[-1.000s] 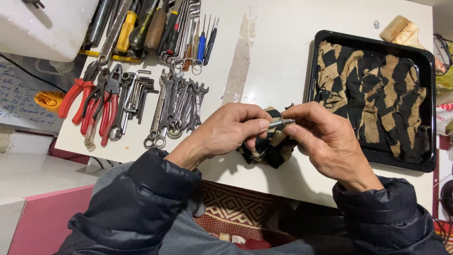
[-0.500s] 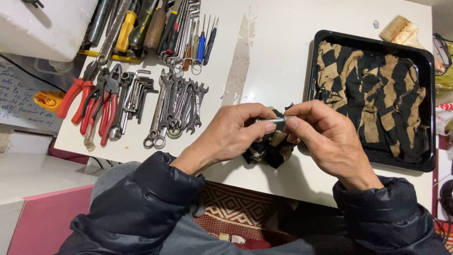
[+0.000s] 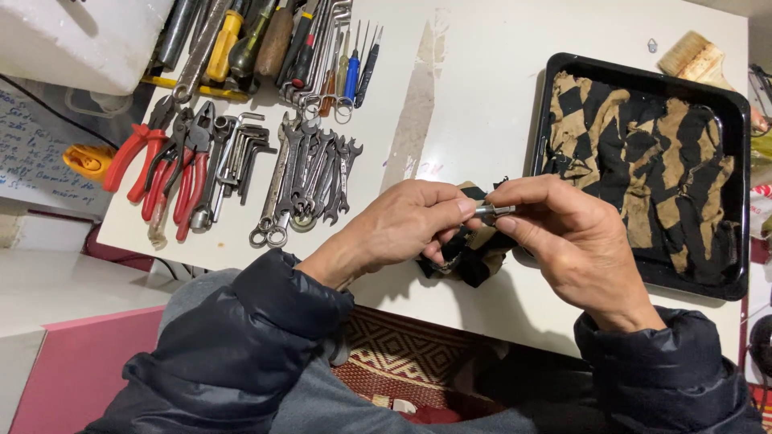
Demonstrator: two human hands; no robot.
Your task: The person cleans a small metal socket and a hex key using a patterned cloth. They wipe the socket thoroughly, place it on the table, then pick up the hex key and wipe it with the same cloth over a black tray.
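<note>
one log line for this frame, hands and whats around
left hand: pinches small metal bit | right hand: pinches same bit | under hands: patterned rag | table: wrenches, red pliers, black tray

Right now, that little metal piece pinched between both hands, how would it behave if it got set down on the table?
The small metal cylinder looks round and smooth, so it would probably roll on the flat white table. It seems rigid and likely dense for its size. Its shiny surface suggests it could slip from the left hand or right hand; the patterned rag beneath might catch it.
</note>
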